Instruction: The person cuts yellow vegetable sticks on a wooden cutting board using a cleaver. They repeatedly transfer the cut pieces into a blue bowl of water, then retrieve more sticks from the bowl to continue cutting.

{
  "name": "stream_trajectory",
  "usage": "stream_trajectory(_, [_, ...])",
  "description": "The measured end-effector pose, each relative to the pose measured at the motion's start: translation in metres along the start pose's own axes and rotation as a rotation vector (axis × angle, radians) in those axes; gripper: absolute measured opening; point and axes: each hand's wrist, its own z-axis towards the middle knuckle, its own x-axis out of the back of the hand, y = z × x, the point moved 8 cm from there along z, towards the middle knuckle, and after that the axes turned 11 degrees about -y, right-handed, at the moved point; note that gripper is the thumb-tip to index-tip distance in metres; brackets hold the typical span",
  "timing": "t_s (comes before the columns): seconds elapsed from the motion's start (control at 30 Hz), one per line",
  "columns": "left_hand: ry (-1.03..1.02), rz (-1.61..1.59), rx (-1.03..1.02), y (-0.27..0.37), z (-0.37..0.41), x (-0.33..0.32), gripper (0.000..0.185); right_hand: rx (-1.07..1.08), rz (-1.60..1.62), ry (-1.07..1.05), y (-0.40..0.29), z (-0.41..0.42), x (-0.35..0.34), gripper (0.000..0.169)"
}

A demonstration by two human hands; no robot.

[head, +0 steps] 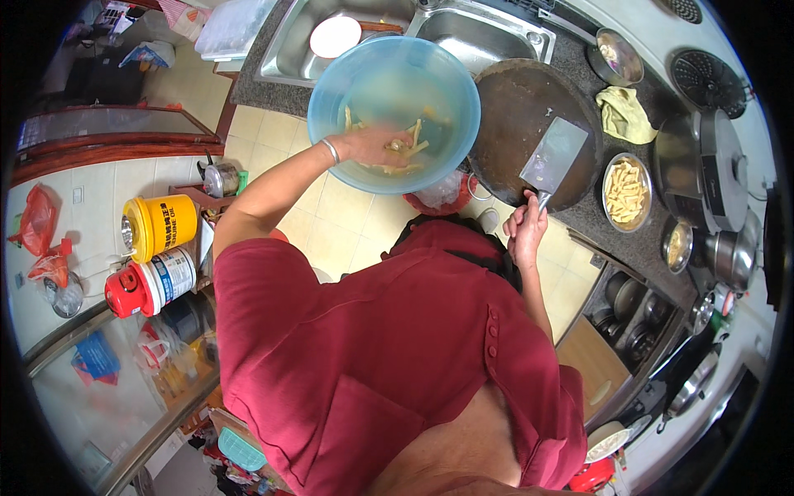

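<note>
My left hand [378, 147], with a metal bangle at the wrist, reaches into a light-blue plastic basin [318, 121]. Cloudy water fills part of the basin. Pale yellow food strips [417, 147] stick out from around my fingers, and some of the fingers are hidden among them. To the right is a dark round chopping board [505, 118] with a metal ring on its edge. A cleaver [556, 154] lies flat over this board, its broad blade pointing away from me. My right hand [526, 229] grips the cleaver's metal handle at the board's near edge.
Behind the basin is a double steel sink [477, 40] with a white round item [335, 37] in it. Right of the board, the counter holds a bowl of pale yellow strips [626, 192], a yellow cloth [623, 115], a metal bowl [614, 57] and a large electric cooker [701, 170].
</note>
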Motion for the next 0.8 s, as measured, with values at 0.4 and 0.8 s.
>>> stream_trajectory(0.4, [0.256, 0.361, -0.01, 0.036, 0.001, -0.016, 0.068, -0.015, -0.032, 0.011, 0.0, 0.0, 0.001, 0.031])
stream_trajectory(0.8, [0.16, 0.248, -0.101, 0.014, 0.004, -0.025, 0.043, -0.018, -0.026, 0.016, 0.001, 0.0, 0.004, 0.031])
